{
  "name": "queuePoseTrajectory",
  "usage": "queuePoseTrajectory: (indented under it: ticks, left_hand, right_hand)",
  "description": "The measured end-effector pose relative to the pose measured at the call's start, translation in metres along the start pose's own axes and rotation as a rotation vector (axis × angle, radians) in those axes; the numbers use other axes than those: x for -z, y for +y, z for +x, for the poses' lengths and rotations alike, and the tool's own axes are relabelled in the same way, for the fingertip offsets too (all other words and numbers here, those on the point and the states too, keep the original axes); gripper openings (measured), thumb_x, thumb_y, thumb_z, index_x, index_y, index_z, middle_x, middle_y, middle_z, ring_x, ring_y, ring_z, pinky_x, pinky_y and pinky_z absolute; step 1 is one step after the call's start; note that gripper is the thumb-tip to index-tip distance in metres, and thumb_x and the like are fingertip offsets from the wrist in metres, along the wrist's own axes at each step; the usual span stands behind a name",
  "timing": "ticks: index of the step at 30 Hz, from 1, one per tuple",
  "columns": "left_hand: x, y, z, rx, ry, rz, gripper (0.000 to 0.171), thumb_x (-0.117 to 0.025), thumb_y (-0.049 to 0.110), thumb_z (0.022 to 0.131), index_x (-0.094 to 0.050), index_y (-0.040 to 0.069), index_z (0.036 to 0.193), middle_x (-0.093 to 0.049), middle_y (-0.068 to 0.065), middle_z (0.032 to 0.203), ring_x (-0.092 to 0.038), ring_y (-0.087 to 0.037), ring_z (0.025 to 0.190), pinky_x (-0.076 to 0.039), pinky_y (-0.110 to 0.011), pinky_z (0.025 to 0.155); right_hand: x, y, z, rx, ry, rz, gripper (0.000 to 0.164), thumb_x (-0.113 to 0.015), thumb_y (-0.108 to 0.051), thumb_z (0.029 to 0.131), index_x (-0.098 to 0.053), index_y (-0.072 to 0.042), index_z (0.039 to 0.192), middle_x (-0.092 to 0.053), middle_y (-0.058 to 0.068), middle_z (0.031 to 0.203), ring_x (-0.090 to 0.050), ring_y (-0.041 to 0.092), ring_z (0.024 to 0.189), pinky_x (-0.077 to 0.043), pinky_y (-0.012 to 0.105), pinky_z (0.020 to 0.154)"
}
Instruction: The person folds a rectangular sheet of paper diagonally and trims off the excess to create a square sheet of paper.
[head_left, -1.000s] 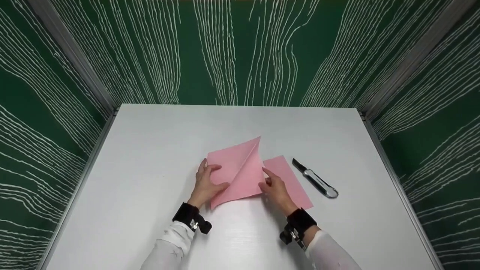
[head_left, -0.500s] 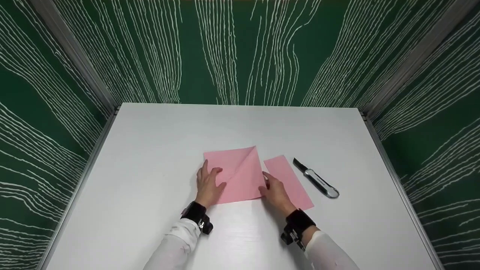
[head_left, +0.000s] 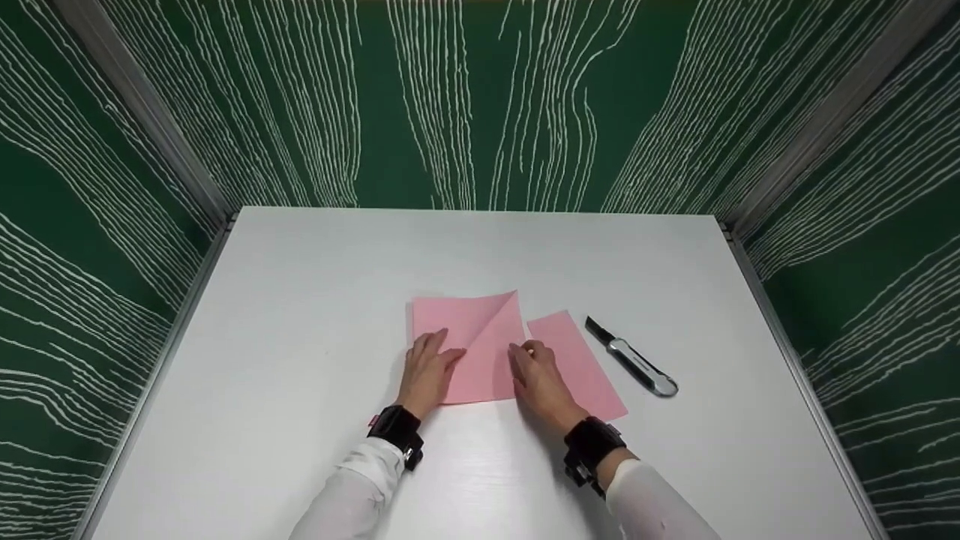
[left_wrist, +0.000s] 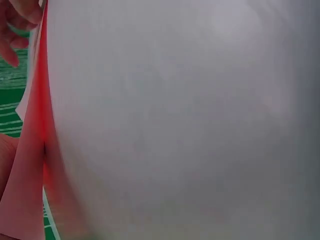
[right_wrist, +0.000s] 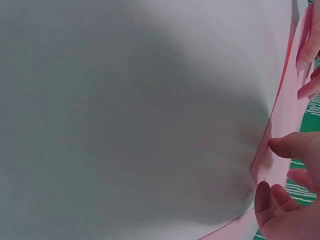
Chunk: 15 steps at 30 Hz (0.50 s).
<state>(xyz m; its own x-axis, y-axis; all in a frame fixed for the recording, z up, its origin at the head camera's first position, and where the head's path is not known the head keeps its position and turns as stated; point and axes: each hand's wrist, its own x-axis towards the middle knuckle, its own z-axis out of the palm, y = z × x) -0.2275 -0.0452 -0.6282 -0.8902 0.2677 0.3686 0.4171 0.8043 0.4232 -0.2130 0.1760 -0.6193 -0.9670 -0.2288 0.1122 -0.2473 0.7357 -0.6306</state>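
Observation:
A pink paper sheet [head_left: 480, 322] with a diagonal ridge running to its far right corner lies on the white table. My left hand [head_left: 429, 371] rests on its left part, fingers spread and lightly bent. At the right edge, my right hand [head_left: 544, 382] touches the paper with loosely bent fingers. In the right wrist view the thumb [right_wrist: 287, 145] lies on the paper near its corner, apart from the other fingers beside the edge. The left wrist view shows the near edge of the pink paper [left_wrist: 25, 185] bowed, with a red glow along it.
A narrow pink paper strip [head_left: 581, 367] lies slanted just right of the sheet, partly behind my right hand. Farther right is a utility knife [head_left: 631, 356], its dark blade end pointing away to the left. The table's [head_left: 337, 262] far edge meets green walls with white lines.
The sheet's raised far right corner has come down and the paper lies flatter. My left hand has moved inward over it; the right fingers have shifted left onto its edge. Knife and strip have not moved.

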Motion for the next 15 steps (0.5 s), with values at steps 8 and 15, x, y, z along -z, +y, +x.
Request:
queuePoseTrajectory:
  ticks: [8, 15]
  left_hand:
    - [0.002, 0.0, -0.001, -0.117, -0.123, 0.127, 0.031, -0.064, 0.01, 0.087, -0.067, 0.013, 0.118, -0.057, -0.019, 0.129, -0.052, -0.036, 0.115, -0.047, -0.049, 0.088]
    - [0.015, -0.001, 0.002, -0.151, -0.294, 0.21, 0.035, -0.062, 0.019, 0.09, -0.062, 0.018, 0.126, -0.052, -0.015, 0.136, -0.049, -0.033, 0.121, -0.045, -0.046, 0.096]
  right_hand:
    - [-0.008, -0.007, 0.011, 0.355, 0.019, -0.235, 0.033, -0.062, 0.001, 0.086, -0.06, 0.007, 0.118, -0.056, 0.026, 0.122, -0.051, 0.042, 0.113, -0.047, 0.049, 0.093]
    - [-0.016, -0.011, 0.017, 0.322, -0.098, -0.391, 0.04, -0.055, -0.007, 0.092, -0.053, 0.001, 0.131, -0.049, 0.02, 0.138, -0.045, 0.041, 0.123, -0.044, 0.056, 0.094]
